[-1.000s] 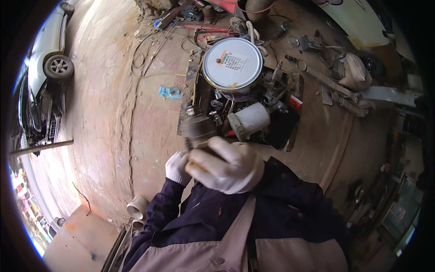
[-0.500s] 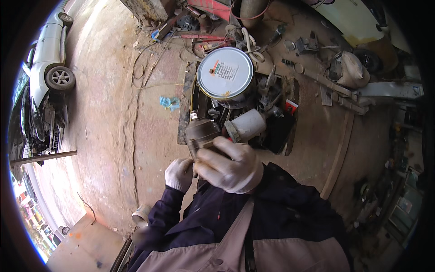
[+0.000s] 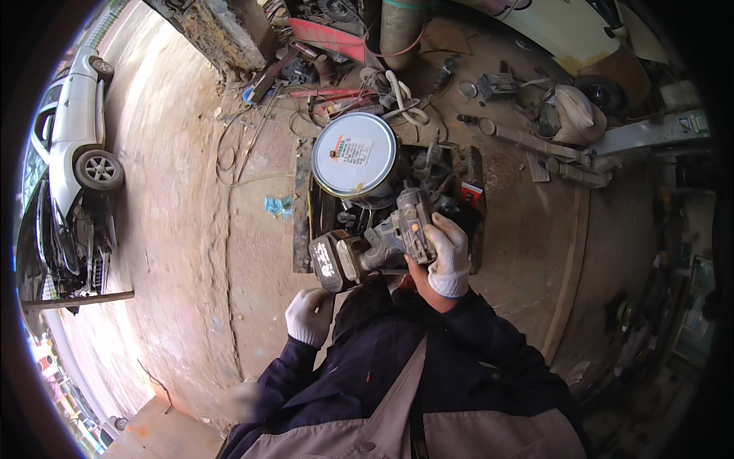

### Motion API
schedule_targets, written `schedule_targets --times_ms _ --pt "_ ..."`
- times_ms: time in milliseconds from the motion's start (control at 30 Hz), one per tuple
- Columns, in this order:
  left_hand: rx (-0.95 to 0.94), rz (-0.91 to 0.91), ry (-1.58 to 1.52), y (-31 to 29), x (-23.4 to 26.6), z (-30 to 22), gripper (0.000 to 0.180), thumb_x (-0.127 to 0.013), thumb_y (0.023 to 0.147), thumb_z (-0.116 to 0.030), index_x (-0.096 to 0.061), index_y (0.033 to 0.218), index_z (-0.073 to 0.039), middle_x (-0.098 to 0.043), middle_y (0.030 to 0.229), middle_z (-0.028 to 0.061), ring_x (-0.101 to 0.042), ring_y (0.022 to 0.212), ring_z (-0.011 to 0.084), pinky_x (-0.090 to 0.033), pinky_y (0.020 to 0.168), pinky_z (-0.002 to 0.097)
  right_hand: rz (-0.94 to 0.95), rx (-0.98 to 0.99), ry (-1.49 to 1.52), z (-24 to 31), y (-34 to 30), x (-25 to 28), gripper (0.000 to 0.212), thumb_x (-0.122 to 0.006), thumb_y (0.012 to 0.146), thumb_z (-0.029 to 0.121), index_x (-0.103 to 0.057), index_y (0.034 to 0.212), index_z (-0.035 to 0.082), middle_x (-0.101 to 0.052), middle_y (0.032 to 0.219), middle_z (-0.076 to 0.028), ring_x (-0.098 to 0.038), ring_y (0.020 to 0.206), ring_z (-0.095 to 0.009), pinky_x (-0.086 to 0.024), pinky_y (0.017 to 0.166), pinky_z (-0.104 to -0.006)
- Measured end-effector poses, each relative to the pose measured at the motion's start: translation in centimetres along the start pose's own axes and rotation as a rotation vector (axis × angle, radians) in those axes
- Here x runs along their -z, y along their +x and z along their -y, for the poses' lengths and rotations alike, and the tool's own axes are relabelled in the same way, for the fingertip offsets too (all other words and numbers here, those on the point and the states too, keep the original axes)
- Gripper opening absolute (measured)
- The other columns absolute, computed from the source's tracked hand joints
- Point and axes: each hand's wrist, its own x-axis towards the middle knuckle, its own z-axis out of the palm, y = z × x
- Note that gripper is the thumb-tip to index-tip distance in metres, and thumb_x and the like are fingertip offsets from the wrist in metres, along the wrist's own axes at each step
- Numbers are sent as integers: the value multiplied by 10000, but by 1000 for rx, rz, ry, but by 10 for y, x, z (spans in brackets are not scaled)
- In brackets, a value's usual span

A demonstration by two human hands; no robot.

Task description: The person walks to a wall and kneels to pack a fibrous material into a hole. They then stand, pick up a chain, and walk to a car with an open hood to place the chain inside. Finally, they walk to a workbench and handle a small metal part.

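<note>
My right hand (image 3: 447, 256), in a white glove with the thumb side bare, grips the body of a worn grey cordless impact wrench (image 3: 414, 222). Its nose points away from me, and its handle runs left to a bulky black battery (image 3: 332, 260). Just below the battery is my gloved left hand (image 3: 309, 315), fingers curled closed; whatever may be inside them is hidden. Beyond the tool, a round metal bucket (image 3: 354, 154) with a pale lid stands on a dark low stand (image 3: 302, 222). Dark metal parts (image 3: 436, 164) crowd beside it.
A red-and-white box (image 3: 471, 196) lies at the stand's right. Hoses, cables and a red metal piece (image 3: 329, 38) clutter the far floor. Metal rails (image 3: 535, 148) and a sack (image 3: 575, 115) lie right. Blue crumpled plastic (image 3: 278, 206) lies left; a silver car (image 3: 80, 138) stands farther left.
My right hand has moved right, and the blurred tool has turned to show its side. A white cylinder on the stand no longer shows. The left hand stays curled; the whole view has shifted.
</note>
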Motion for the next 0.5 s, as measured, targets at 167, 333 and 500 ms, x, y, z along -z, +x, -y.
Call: schedule_targets --times_ms 167,333,500 --pt "-57 -70 10 23 11 -10 165 -759 872 51 -753 1008 -43 -749 949 132 -747 812 278 -590 726 352 71 -102 21 -13 0 -2 760 -883 792 81 -529 1461 10 -546 1441 -243 -557 1306 -433 -475 1112 -482" --pt "-95 78 -16 48 47 -45 195 -764 859 66 -775 1027 -32 -777 987 141 -773 859 280 -605 754 345 143 -90 34 -19 10 3 803 -853 840 114 -463 1534 4 -516 1483 -260 -545 1308 -442 -460 1121 -474" --pt "-196 -61 -16 70 74 -84 219 -778 830 110 -770 996 -31 -778 971 135 -772 849 260 -606 769 327 101 -146 116 -15 -4 13 808 -832 825 102 -456 1527 -37 -555 1440 -304 -579 1252 -484 -488 1067 -509"
